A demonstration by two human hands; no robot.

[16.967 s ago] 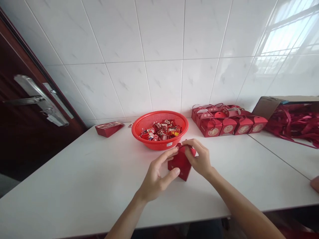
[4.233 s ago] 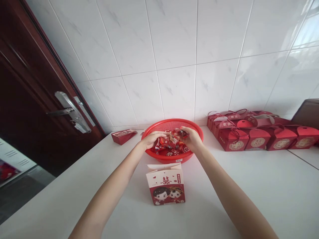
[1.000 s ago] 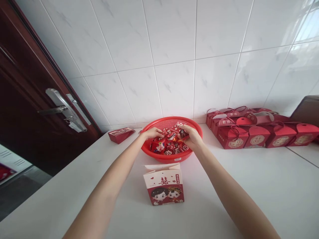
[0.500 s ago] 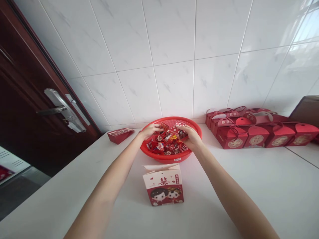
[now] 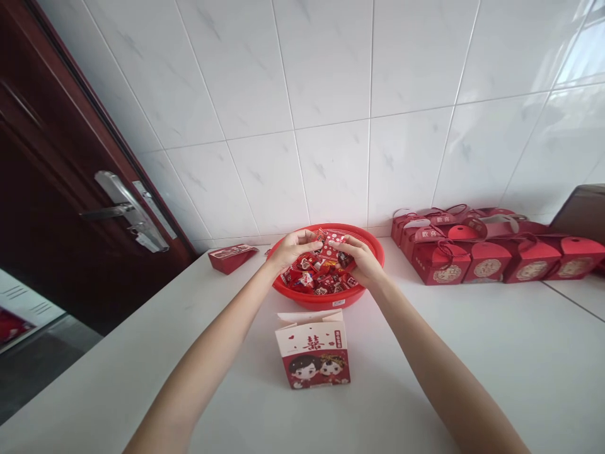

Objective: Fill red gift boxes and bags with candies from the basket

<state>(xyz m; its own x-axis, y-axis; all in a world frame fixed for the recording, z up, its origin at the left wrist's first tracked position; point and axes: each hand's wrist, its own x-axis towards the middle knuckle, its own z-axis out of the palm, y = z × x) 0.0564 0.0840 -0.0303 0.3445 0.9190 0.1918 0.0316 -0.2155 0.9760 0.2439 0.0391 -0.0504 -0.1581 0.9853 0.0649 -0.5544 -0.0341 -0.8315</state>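
I have the right hand [image 5: 367,263] pinching a dotted packet [image 5: 328,252] over the red basket [image 5: 312,298].
I can't tell whether the left hand [image 5: 287,251] grips anything; the box [image 5: 317,364] reads 囍, a carton tag [image 5: 428,233] 歡喜.

Dark door [image 5: 47,164] beside tiled wall [image 5: 331,69]

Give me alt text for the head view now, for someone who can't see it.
Left hand and right hand work over a red basket of small wrapped packets, the right holding a dotted packet. Nearer stands an open-topped red-and-white box; rows of red boxes sit at right by a tiled wall.
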